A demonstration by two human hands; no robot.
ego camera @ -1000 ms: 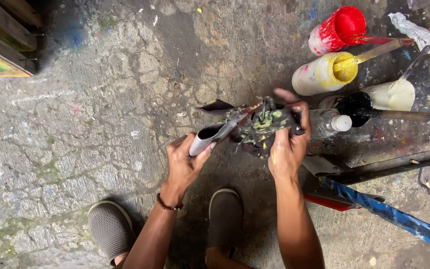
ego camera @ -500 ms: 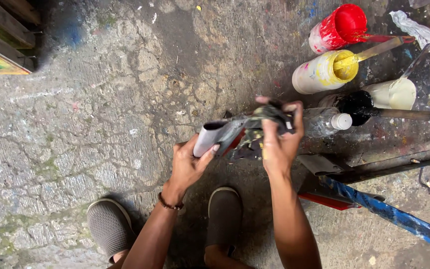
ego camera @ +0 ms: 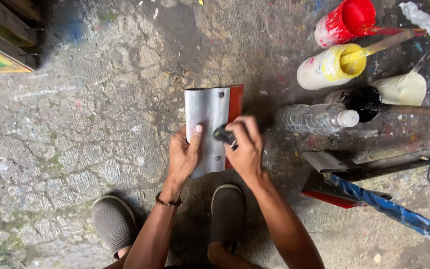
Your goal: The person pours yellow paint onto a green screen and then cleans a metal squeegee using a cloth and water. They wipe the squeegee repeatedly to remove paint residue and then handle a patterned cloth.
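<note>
Left hand grips the squeegee by its metal side, long axis running away from the body, right hand pinching a dark rag against its red edge.

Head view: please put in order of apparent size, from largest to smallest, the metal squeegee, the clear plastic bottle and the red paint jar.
1. Metal squeegee, held in both hands and nearer the camera, which may enlarge it.
2 and 3. Clear plastic bottle and red paint jar look alike; I will not rank them.
</note>
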